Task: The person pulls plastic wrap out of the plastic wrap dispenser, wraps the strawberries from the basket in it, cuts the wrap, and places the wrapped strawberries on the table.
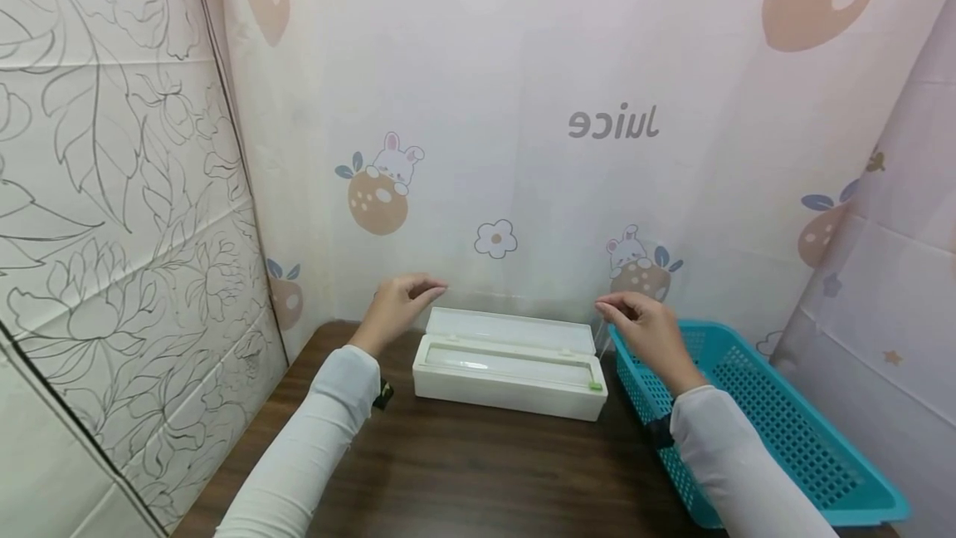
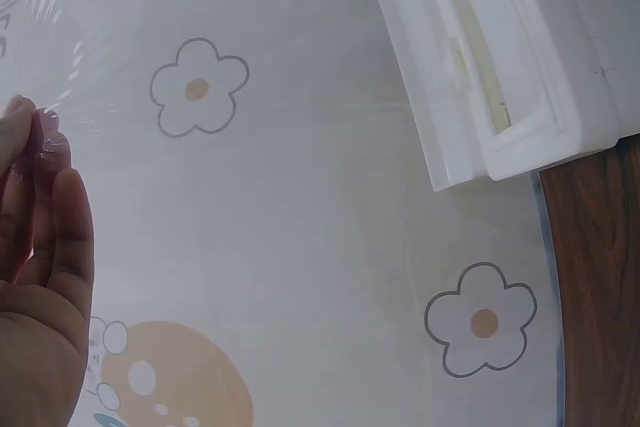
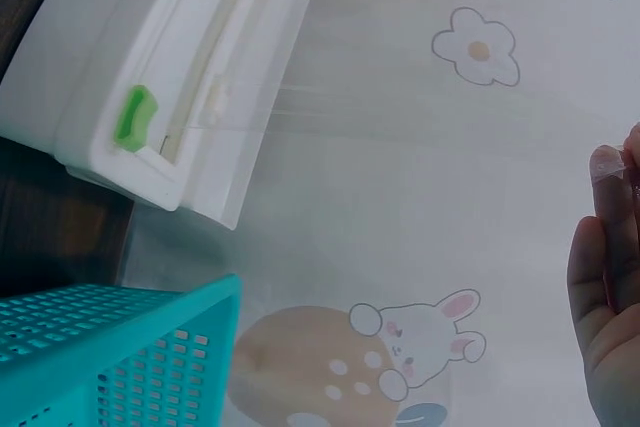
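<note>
A sheet of clear plastic wrap (image 2: 62,77) is stretched between two raised hands, hard to see in the head view. My left hand (image 1: 396,310) pinches one corner between thumb and fingers, left of and above a white wrap dispenser (image 1: 508,398). On the other side, my right hand (image 1: 648,332) pinches the opposite corner, where film (image 3: 608,162) shows over a fingertip. The dispenser stands on the table with its translucent lid (image 1: 511,330) raised at the back. A green slide cutter (image 3: 135,119) sits at the right end of its front rail.
A teal plastic basket (image 1: 889,505) stands on the right of the dark wooden table (image 1: 478,471), below my right forearm. Behind the dispenser hangs a printed cloth (image 1: 508,173). Another cloth with line-drawn flowers (image 1: 127,189) closes off the left side.
</note>
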A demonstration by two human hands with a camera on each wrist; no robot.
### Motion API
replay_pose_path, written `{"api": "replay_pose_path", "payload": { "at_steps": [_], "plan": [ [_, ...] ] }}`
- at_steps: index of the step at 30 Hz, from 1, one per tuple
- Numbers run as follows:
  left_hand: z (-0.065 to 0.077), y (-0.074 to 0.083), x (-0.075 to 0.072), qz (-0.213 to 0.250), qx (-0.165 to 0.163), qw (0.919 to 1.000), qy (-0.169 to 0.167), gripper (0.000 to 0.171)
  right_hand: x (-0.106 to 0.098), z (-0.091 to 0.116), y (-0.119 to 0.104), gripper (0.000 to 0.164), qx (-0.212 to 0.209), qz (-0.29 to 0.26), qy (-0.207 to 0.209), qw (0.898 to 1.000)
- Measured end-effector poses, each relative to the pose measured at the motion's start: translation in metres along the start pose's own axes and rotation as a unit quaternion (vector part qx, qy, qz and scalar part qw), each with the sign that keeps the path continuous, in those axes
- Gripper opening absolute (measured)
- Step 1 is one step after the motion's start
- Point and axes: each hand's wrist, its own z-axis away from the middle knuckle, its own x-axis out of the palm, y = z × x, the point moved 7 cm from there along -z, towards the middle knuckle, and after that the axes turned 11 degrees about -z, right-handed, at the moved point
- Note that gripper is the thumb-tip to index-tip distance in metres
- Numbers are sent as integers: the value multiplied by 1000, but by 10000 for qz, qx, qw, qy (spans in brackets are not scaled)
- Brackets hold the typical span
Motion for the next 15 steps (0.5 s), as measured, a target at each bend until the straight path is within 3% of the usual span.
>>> {"api": "replay_pose_path", "payload": {
  "at_steps": [15],
  "plan": [
    [-4,12,-15,-7,258,9995,171,16,-9,0,-14,24,-149,-33,103,9998]
  ]
}}
